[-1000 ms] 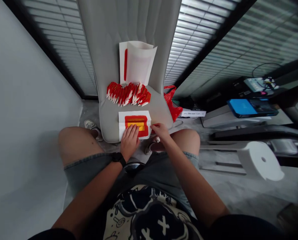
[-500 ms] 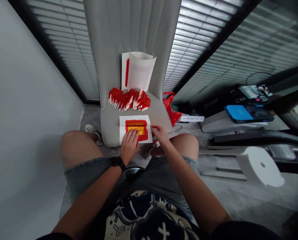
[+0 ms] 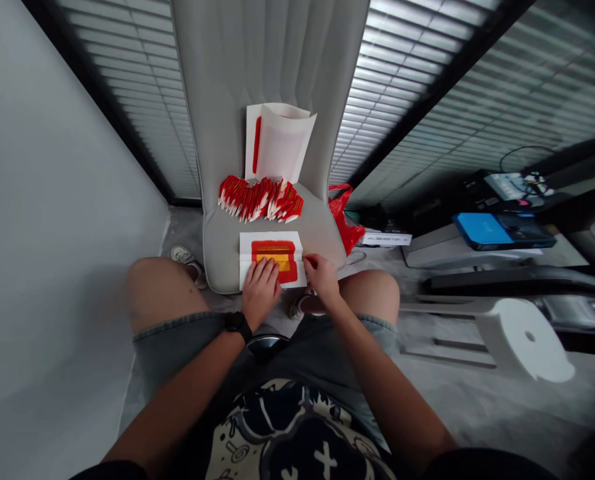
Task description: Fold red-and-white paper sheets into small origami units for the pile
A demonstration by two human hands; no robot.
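Observation:
A white paper sheet (image 3: 288,274) printed with a red block and a yellow centre lies near the front edge of the grey chair seat (image 3: 221,257), with a crease running across it. My left hand (image 3: 260,288) rests on the print, its fingers stretched out and lying flat. At the sheet's right edge, my right hand (image 3: 323,277) is closed, thumb and fingertips pinching the paper by the crease. Just behind the sheet, a fanned row of several red-and-white folded papers (image 3: 257,199) spreads across the seat. Curved white sheets (image 3: 283,143) lean upright against the backrest.
A red plastic bag (image 3: 348,223) is beside the chair's right side. Further right are a blue box (image 3: 477,228) and a white stool (image 3: 530,340). A plain wall (image 3: 67,233) stands to the left, and window blinds (image 3: 392,73) are behind the chair.
The whole view has shifted slightly. My right hand's fingers look a little more curled at the sheet's edge; my left hand stays on the print.

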